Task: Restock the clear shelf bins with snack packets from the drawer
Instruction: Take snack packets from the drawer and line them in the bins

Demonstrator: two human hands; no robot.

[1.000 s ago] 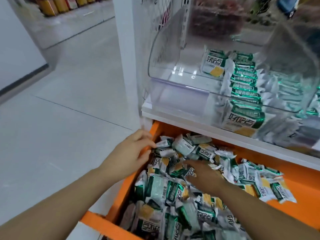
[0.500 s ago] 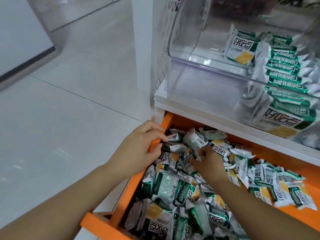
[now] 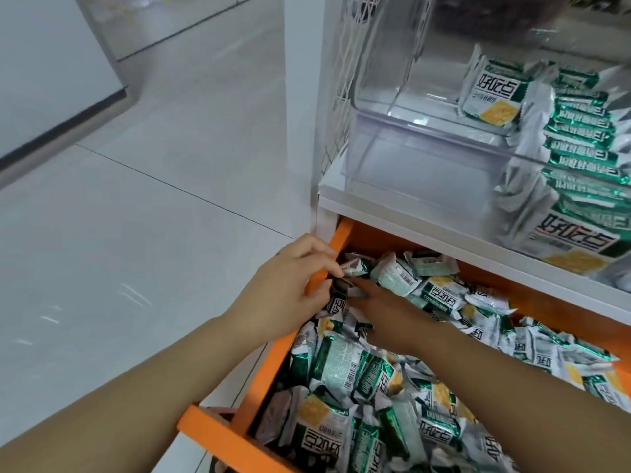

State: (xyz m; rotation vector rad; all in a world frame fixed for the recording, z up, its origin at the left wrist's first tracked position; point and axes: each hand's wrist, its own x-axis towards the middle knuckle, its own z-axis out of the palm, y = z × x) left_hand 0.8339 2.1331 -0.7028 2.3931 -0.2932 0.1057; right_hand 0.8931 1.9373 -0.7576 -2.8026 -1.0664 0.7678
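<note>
An open orange drawer (image 3: 263, 384) is heaped with several green-and-silver snack packets (image 3: 345, 367). Above it a clear shelf bin (image 3: 409, 158) stands on a white shelf (image 3: 444, 227); its right part holds stacked packets (image 3: 580, 138), its left part is bare. My left hand (image 3: 290, 288) reaches over the drawer's left wall, its fingertips pinching packets (image 3: 355, 268) at the back-left corner. My right hand (image 3: 389, 312) lies palm-down on the pile with fingers stretched toward the same corner, touching those packets. Whether the right fingers grip anything is hidden.
The white shelf post and wire mesh panel (image 3: 345, 63) rise at the bin's left side. Pale tiled floor (image 3: 136, 233) spreads to the left, with a white fixture (image 3: 51, 97) at the far left. The drawer's orange front rail (image 3: 218, 435) juts toward me.
My right hand has slid left across the pile to the back-left corner, meeting my left hand. The left fingers have closed on packets there. The view has shifted closer.
</note>
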